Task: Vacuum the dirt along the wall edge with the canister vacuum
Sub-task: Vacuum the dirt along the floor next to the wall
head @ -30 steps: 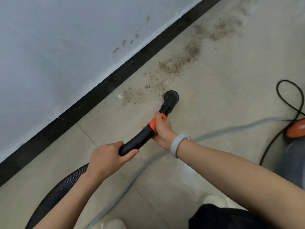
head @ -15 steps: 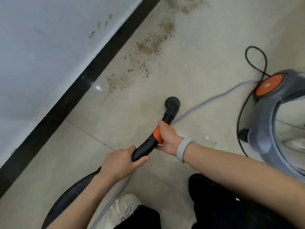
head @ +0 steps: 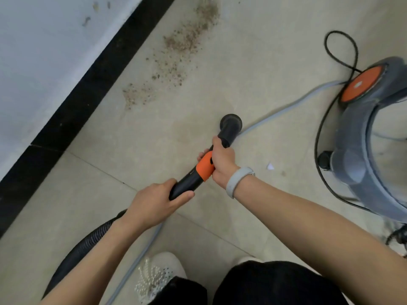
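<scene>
**Nozzle Sits Short of the Dirt Beside the Wall**

Nearest to the camera, a white shoe (head: 158, 276) stands on the floor tiles (head: 77, 194), and the black ribbed hose (head: 88, 245) comes in from the near left. The left hand (head: 154, 203) wraps its fingers round the black wand (head: 187, 183) at the near end. A little farther, the right hand (head: 222, 161) grips the same wand at the orange collar (head: 204, 166); a grey wristband (head: 237, 179) is on this wrist. The round nozzle (head: 230, 124) points down at clean floor.

The dirt (head: 171, 62) lies farther away and to the left, as a brown scattered strip near the black baseboard (head: 92, 89) of the white wall (head: 44, 51). The nozzle is well apart from it. I think the good way is to push the wand forward and left, keep the mouth low and flat on the tile, and go slowly along the strip from its near end to the far end, so the grains are not blown aside.

On the right stands the grey canister vacuum (head: 363, 150) with its orange disc (head: 361, 84). Its black cable (head: 319, 139) loops on the floor, and a pale grey hose (head: 286, 111) runs just beside the nozzle. This hose may catch the nozzle. A small white scrap (head: 269, 166) lies near the canister.
</scene>
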